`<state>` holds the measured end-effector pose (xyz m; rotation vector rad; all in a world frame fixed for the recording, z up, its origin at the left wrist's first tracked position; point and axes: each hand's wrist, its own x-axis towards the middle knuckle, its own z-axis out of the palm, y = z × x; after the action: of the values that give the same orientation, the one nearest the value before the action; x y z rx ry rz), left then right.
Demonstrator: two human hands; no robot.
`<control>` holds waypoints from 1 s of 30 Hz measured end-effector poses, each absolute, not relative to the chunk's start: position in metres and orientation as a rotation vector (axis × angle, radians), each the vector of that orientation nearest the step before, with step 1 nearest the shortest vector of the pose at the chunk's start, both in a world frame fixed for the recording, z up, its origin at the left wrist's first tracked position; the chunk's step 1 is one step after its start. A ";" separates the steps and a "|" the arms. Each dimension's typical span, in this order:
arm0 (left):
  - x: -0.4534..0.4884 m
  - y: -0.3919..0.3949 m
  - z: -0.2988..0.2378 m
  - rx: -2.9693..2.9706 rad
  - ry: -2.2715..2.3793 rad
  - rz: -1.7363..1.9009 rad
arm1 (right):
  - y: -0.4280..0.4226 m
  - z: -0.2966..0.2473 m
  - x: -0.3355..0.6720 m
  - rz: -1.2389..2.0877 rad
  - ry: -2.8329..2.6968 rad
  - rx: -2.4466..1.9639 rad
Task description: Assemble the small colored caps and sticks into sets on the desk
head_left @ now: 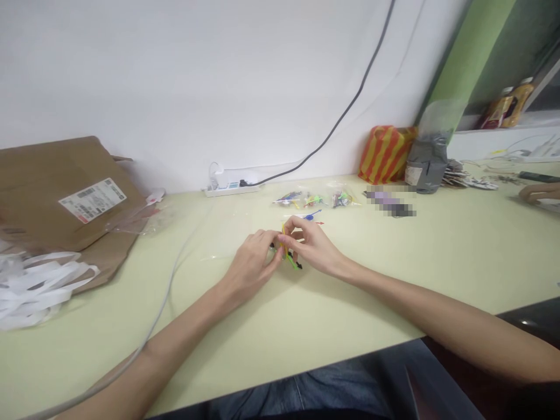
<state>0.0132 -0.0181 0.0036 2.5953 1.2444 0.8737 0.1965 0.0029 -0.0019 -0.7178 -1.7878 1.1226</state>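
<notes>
Holding a small yellow-green plastic strip (287, 252) up off the tabletop, your left hand (251, 265) and right hand (312, 245) pinch it narrowly between their fingers. Small bagged parts (341, 199) lie beyond, untouched.

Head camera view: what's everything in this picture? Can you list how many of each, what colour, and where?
desk: 1, pale yellow-green, under everything
cardboard mailer: 1, brown with white label, left
paper strips: a bunch, white, far left
power strip: 1, white, by the wall
cable: 1, dark grey, up the wall
clear bags of small parts: 3, multicoloured, back of desk
striped bag: 1, orange and yellow, back right
pouch: 1, grey, back right
bottles: 2, amber, on the ledge
co-worker's hand: 1, right edge
plastic piece: 1, yellow and green, between the hands
left hand: 1, pinching the piece
right hand: 1, pinching the piece
</notes>
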 end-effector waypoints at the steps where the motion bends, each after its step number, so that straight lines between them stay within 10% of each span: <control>1: 0.012 -0.017 0.003 2.598 1.249 0.863 | 0.005 -0.001 0.198 1.184 -1.797 -0.707; 20: 0.010 -0.020 0.005 2.667 1.294 0.721 | 0.015 0.010 0.216 1.406 -2.049 -0.585; 30: 0.005 -0.013 0.002 2.544 1.432 0.791 | 0.032 0.000 0.220 0.281 -2.289 -1.311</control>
<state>0.0049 -0.0129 0.0025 2.5440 1.4320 0.7910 0.2205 0.0317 0.0001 -1.3111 -2.2895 0.2814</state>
